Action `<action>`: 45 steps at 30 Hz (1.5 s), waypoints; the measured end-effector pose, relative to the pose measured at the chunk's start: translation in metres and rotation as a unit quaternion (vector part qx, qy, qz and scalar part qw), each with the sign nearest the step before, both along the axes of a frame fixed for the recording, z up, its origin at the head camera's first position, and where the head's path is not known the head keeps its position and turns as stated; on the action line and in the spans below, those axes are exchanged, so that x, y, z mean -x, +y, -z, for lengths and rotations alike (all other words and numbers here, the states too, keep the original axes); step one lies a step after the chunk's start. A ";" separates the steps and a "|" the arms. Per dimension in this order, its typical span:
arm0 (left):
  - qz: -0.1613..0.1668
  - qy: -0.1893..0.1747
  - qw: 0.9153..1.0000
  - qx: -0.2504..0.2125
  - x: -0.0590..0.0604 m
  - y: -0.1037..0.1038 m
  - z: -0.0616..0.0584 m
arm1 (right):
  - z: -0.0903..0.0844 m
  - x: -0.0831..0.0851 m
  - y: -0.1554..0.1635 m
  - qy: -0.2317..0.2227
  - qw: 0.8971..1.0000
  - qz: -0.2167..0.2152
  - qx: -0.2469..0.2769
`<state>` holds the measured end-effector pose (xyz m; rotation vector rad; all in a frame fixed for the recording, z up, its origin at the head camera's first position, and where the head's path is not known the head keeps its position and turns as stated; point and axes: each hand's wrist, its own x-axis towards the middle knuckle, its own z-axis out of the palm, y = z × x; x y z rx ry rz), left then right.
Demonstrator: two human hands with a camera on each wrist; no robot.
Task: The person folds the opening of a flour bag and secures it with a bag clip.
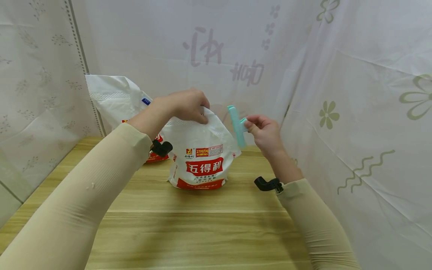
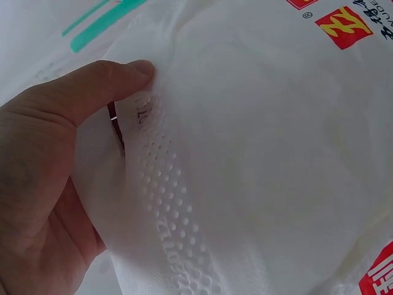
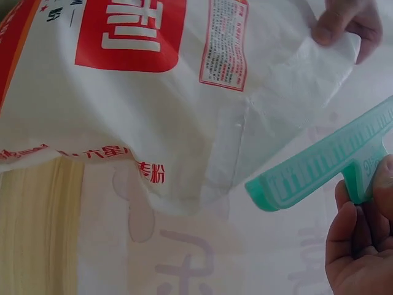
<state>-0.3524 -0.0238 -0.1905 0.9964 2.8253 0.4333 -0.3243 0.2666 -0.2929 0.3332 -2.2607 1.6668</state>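
Note:
A white flour bag (image 1: 199,142) with red printing stands upright on the table. My left hand (image 1: 189,105) pinches its folded top edge, thumb on the near face and fingers behind. In the left wrist view the thumb presses beside the bag's dotted strip (image 2: 169,190). To the right, my right hand (image 1: 268,135) pinches the handle of a teal bag clip (image 1: 237,125) between thumb and fingers. The clip's long bar stands nearly upright, close beside the bag's top right corner. In the right wrist view, the bar (image 3: 319,157) points toward the bag.
A second white flour bag (image 1: 113,92) stands behind on the left, partly covered by my left arm. The wooden table (image 1: 189,232) spreads in front. Patterned white curtains (image 1: 141,37) enclose the back and both sides. Black camera mounts (image 1: 268,184) stick out from both wrists.

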 end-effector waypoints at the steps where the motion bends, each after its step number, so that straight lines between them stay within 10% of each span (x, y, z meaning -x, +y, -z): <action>1: 0.000 0.000 1.000 0.000 0.000 0.000 0.000 | 0.000 -0.001 -0.002 0.002 1.000 0.001 -0.013; 45: 0.007 0.002 0.999 -0.048 -0.001 -0.007 0.001 | 0.025 -0.005 -0.047 0.088 0.992 0.049 -0.078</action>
